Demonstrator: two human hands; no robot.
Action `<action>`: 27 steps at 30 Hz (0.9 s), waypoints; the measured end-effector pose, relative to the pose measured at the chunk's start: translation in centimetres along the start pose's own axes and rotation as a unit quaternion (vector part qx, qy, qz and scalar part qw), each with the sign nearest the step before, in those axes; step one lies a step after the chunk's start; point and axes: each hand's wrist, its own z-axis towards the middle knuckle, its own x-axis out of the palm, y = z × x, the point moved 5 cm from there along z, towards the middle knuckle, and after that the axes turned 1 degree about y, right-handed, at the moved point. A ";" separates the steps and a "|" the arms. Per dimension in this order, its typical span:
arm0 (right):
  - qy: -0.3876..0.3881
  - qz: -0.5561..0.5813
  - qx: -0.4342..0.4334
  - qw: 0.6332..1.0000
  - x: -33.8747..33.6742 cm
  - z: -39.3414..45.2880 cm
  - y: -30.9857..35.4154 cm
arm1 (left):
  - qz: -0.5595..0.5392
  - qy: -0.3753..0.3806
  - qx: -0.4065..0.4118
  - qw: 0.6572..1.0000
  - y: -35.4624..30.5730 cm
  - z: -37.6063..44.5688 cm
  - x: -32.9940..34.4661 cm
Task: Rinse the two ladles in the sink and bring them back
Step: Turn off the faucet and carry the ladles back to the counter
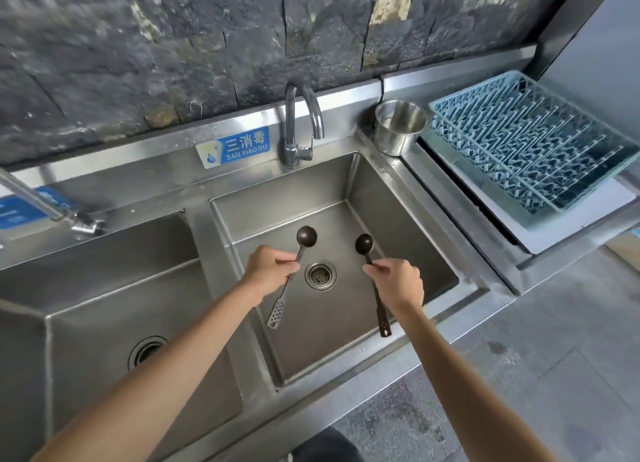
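Observation:
I hold two small dark ladles over the right steel sink basin (388, 201). My left hand (268, 271) grips the left ladle (307, 236) by its thin handle, bowl pointing away, with the perforated handle end hanging below my fist. My right hand (398, 281) grips the right ladle (364, 243) the same way, its dark handle end trailing toward the sink's front edge. Both bowls hover above the drain (320, 274). The curved tap (304, 115) stands behind the basin; no water runs from it.
A second basin (86, 288) lies to the left with its own tap (41, 201). A steel pot (400, 127) stands at the sink's back right corner. A blue plastic dish rack (533, 139) sits on the counter to the right. Grey tiled floor lies below.

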 end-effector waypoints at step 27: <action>-0.275 0.474 0.082 0.832 -11.3 -40.4 -7.9 | -0.054 0.280 0.239 0.928 -3.9 -32.6 7.0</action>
